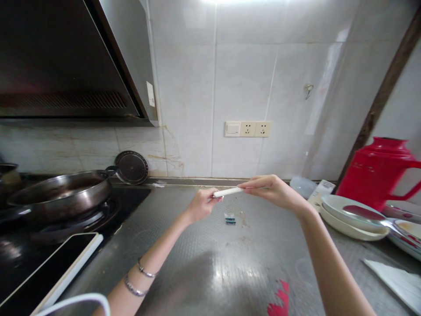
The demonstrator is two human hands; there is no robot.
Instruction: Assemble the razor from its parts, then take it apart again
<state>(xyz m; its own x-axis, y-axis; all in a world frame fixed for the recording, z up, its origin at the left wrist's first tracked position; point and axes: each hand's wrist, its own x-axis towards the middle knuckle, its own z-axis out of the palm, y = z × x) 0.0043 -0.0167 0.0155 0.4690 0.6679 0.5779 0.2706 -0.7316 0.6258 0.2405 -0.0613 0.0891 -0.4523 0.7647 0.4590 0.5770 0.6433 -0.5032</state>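
Over the metal counter point(184, 281), a thin white object point(228, 192) is held roughly level between both hands, seen edge-on. My left hand point(201, 205) pinches its left end between thumb and fingers. At its right end, my right hand point(268, 189) grips it with the fingers stretched along and the thumb beneath. Below the object, two small dark teal-banded items point(230, 220), perhaps batteries, lie side by side on the counter. What the white object is cannot be made out.
At the left, a steel pan point(62, 197) sits on the stove beside a phone point(49, 272) with a white cable point(79, 297). On the right are a red thermos jug point(378, 175), stacked bowls point(351, 224) and a white sheet point(394, 281). A socket panel point(247, 129) is on the wall.
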